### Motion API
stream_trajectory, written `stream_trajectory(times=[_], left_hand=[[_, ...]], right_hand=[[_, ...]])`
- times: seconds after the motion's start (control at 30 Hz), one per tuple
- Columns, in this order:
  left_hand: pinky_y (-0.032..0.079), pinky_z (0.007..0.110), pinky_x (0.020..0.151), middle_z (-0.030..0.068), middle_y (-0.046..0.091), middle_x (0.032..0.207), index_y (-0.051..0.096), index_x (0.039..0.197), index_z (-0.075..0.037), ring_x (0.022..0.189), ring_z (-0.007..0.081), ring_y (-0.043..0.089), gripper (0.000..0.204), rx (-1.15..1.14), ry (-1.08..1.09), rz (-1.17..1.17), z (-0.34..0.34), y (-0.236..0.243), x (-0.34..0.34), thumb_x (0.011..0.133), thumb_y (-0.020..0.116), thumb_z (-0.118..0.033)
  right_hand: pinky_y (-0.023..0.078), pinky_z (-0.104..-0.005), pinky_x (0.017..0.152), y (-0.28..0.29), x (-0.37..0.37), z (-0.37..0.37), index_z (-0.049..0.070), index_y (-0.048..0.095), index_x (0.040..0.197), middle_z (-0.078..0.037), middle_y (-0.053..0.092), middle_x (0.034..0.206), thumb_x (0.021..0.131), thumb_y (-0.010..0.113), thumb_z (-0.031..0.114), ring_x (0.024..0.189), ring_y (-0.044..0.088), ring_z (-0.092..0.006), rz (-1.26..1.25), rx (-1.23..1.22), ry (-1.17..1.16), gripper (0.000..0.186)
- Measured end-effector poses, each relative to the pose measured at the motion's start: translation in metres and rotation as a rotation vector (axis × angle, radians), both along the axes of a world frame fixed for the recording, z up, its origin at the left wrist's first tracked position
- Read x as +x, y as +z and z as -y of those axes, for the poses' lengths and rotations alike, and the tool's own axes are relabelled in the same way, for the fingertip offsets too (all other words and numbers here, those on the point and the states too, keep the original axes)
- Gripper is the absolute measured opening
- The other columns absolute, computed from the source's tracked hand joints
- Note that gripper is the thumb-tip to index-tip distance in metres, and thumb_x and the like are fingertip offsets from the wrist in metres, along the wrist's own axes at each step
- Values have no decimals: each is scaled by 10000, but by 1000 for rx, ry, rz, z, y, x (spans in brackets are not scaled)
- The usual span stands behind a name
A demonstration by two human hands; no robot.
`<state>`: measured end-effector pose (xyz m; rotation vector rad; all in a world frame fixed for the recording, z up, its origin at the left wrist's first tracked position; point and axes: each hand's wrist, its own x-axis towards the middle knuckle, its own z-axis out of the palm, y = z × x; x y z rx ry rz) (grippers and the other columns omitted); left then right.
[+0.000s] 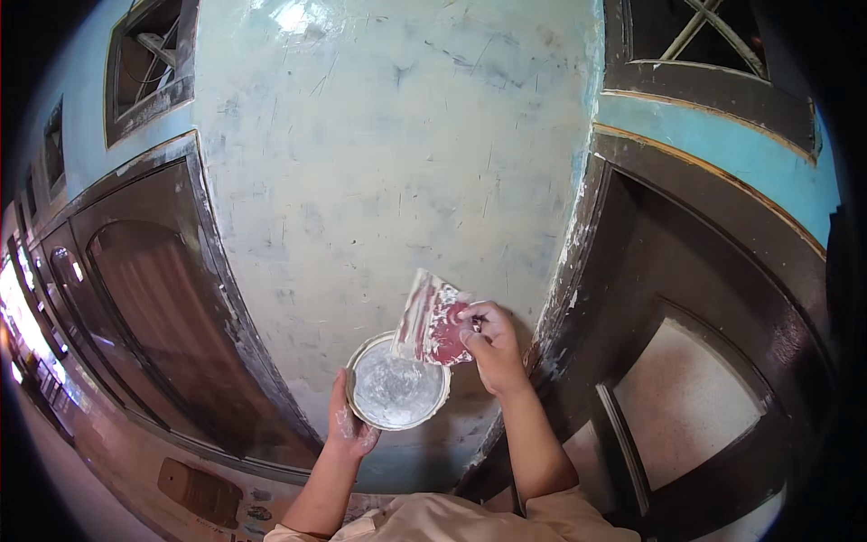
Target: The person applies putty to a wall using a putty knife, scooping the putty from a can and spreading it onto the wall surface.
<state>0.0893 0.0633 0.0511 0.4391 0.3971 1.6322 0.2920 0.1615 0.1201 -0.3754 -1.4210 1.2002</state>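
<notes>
My left hand (349, 423) holds a round, shallow white tub (446, 397) from its lower left side, thumb along the rim. Grey-white putty (399, 390) coats the inside of the tub. In my right hand (498, 350) is a flat red putty spreader (449, 331), pinched between thumb and fingers at its right edge. White putty streaks the blade, which sits over the tub's upper right rim; whether they touch I cannot tell. Both hands are in front of a patchy pale wall (379, 181), and putty smears show on my left fingers and palm.
A dark wooden door (163, 298) stands to the left and another dark door (722, 271) to the right, their frames splashed with white. Barred openings (153, 59) sit above. A brown, flat object (199, 490) lies on the floor at lower left.
</notes>
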Motion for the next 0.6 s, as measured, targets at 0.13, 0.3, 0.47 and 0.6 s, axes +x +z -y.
stream_trajectory(times=[0.13,0.3,0.47,0.6], left_hand=[[469,394,1006,126,572,1301,472,1352,-50,1172,257,574,590,-24,5,-4,0,-13,-1,993,382,-509],[475,392,1001,126,574,1297,479,1344,-49,1160,256,582,591,-56,-2,-8,4,-14,0,988,392,-513],[487,390,986,132,576,1292,477,1344,-45,1149,259,589,597,-83,-21,7,3,-12,0,985,398,-516],[498,396,971,130,579,1287,481,1340,-48,1136,261,597,599,-40,11,-4,0,-13,0,981,404,-520]], right_hand=[[443,-240,874,4,5,2,25,489,1225,-35,549,1099,853,538,-87,1002,512,-89,-243,-47,-21,392],[449,-239,843,14,16,-12,7,441,1309,-33,549,1080,861,565,-52,940,508,-86,-395,-3,-156,468],[421,-209,783,65,46,-41,-22,552,1153,-22,582,969,897,563,-22,838,511,-80,-52,229,-394,256],[437,-237,715,111,39,-43,9,654,960,-28,590,835,909,521,14,786,528,-83,259,463,-601,143]])
